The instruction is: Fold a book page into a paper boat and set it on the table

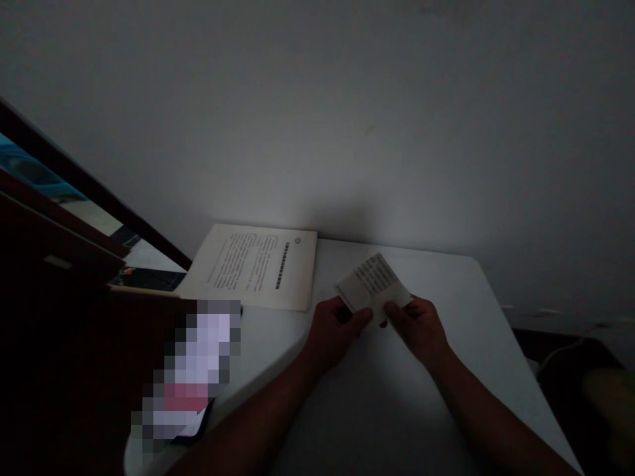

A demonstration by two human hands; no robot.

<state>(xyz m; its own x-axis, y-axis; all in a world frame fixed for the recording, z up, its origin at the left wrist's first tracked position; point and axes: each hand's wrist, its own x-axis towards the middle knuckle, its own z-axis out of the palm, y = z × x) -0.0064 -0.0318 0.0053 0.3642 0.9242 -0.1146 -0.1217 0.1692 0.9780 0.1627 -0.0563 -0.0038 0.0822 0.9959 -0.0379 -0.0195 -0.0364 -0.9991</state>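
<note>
Between both hands, a small piece of printed paper (374, 281) is held tilted above the white table, its rows of dark characters facing me. My left hand (335, 330) pinches its lower left edge, thumb on top. On the lower right edge, my right hand (419, 327) grips it with the thumb pressed on the front. The fingers behind the paper are mostly hidden. Whether the paper is folded cannot be made out in the dim light.
The white table (397, 410) stands against a grey wall (347, 119). At its back left lies a printed book or booklet (258, 268). A phone with a blurred-out screen (198, 363) rests at the left edge. Dark-framed furniture (89, 182) rises on the left.
</note>
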